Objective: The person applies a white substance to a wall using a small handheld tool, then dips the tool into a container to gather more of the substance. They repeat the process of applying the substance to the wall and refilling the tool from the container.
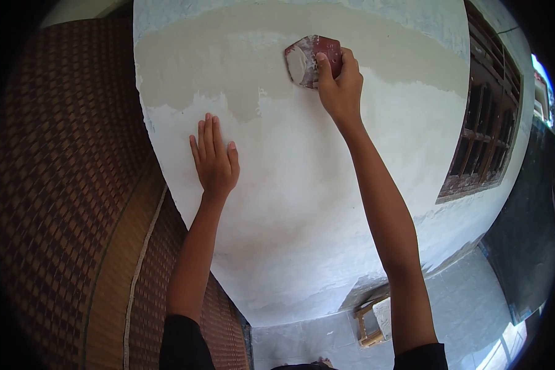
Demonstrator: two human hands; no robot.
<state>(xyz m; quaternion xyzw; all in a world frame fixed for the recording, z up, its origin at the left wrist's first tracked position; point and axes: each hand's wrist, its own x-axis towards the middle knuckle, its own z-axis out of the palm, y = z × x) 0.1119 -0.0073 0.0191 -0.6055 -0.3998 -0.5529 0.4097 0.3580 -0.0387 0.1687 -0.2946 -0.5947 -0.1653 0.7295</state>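
Observation:
My right hand (339, 83) grips a dark red, flat scraper (328, 50) with pale paste smeared on its left part. The scraper is against the upper part of a white wall (277, 203), over a beige-grey coated band (197, 55) with a ragged lower edge. Lower and to the left, my left hand (216, 157) lies flat on the wall with its fingers stretched upward, just below the coated band. Nothing is held in it.
A brown woven panel (61, 123) stands along the left side of the wall. At the right is a wooden-framed window (484, 135). Below, a small wooden stool (370, 324) stands on the grey floor (302, 339). A dark sheet (524, 222) hangs at far right.

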